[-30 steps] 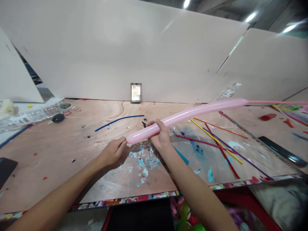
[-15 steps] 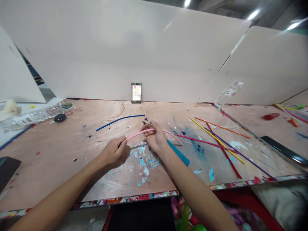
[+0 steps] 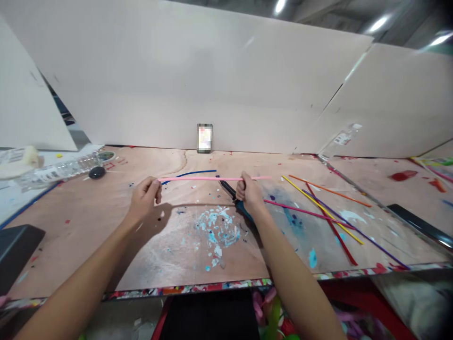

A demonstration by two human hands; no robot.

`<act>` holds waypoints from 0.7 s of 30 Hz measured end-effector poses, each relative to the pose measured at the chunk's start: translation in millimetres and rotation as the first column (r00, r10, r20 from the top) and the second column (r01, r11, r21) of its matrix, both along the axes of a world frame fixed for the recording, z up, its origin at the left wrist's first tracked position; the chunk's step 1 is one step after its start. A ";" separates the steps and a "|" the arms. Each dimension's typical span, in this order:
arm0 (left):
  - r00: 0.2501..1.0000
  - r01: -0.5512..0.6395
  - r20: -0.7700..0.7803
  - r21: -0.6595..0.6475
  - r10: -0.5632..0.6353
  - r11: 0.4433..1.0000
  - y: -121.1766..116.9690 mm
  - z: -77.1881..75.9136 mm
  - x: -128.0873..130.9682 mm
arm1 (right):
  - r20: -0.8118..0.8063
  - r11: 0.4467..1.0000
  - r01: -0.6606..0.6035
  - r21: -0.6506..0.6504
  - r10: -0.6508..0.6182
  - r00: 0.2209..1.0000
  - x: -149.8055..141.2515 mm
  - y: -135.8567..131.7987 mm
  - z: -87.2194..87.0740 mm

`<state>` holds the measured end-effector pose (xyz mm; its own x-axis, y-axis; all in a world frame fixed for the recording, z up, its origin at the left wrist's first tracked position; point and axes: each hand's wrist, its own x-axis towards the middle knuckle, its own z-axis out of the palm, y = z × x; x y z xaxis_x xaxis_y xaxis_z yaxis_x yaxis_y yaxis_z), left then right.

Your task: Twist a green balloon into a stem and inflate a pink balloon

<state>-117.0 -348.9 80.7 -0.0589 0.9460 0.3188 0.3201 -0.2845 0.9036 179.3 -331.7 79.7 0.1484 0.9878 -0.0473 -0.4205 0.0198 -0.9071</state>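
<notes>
A thin, bendable pink stick [image 3: 201, 179] runs nearly straight and level between my two hands, held above the table. My left hand [image 3: 145, 196] is closed on its left end. Toward its other end my right hand [image 3: 249, 193] grips it in a fist, with a short piece sticking out to the right. Just under and left of my right hand lies a tool with a narrow black tip [image 3: 228, 189] and a blue handle, partly covered by that hand. Behind the pink stick a curved blue stick [image 3: 194, 173] rests on the table.
Yellow [image 3: 318, 205], orange [image 3: 332, 191], magenta [image 3: 300, 208], red [image 3: 334, 231] and purple [image 3: 375, 243] sticks lie crossed at the right. A phone [image 3: 204, 138] leans on the white panel. Clear plastic bottles lie left [image 3: 60, 171] and lean right [image 3: 341, 140]. Paint marks the wooden table [image 3: 116, 189].
My hands have moved apart, left hand leftward and right hand rightward. The pink stick has gone from arched to nearly straight. More of the blue-handled tool's black tip shows.
</notes>
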 end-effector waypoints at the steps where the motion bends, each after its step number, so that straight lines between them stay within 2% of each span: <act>1: 0.998 -0.009 0.061 0.006 0.008 1.000 3.2 3.0 -10.3 | -0.013 1.000 -0.012 0.005 0.013 1.000 6.2 -0.3 5.0; 4: 0.992 -0.021 0.124 0.009 0.019 1.000 5.7 11.4 -45.4 | -0.007 0.996 -0.087 0.000 0.087 0.996 26.0 -7.3 16.3; 7: 0.993 -0.067 0.098 0.008 0.066 0.998 -3.7 14.6 -77.8 | 0.037 0.985 -0.170 -0.020 0.170 0.985 42.1 -22.2 17.9; 10: 0.997 -0.079 -0.015 0.006 0.079 0.997 -21.0 13.9 -90.3 | 0.111 0.972 -0.228 -0.048 0.232 0.966 40.4 -39.5 12.4; 12: 0.988 0.007 -0.156 -0.010 -0.009 1.000 -34.3 16.2 -79.7 | 0.213 0.970 -0.242 -0.018 0.240 0.947 23.2 -50.6 8.6; 15: 0.917 0.254 -0.292 -0.094 -0.270 0.963 -53.3 28.3 -36.8 | 0.394 0.932 -0.336 0.135 0.261 0.881 -22.5 -66.5 7.1; 18: 0.809 0.478 -0.307 -0.153 -0.501 0.865 -66.2 44.9 11.8 | 0.456 0.791 -0.573 0.213 0.439 0.775 -66.1 -79.3 10.0; 19: 0.778 0.528 -0.307 -0.152 -0.548 0.835 -68.4 49.6 22.5 | 0.436 0.741 -0.637 0.212 0.512 0.740 -74.4 -82.4 11.2; 21: 0.776 0.570 -0.232 -0.137 -0.586 0.810 -70.0 56.0 31.3 | 0.406 0.676 -0.714 0.180 0.610 0.680 -77.8 -86.9 13.6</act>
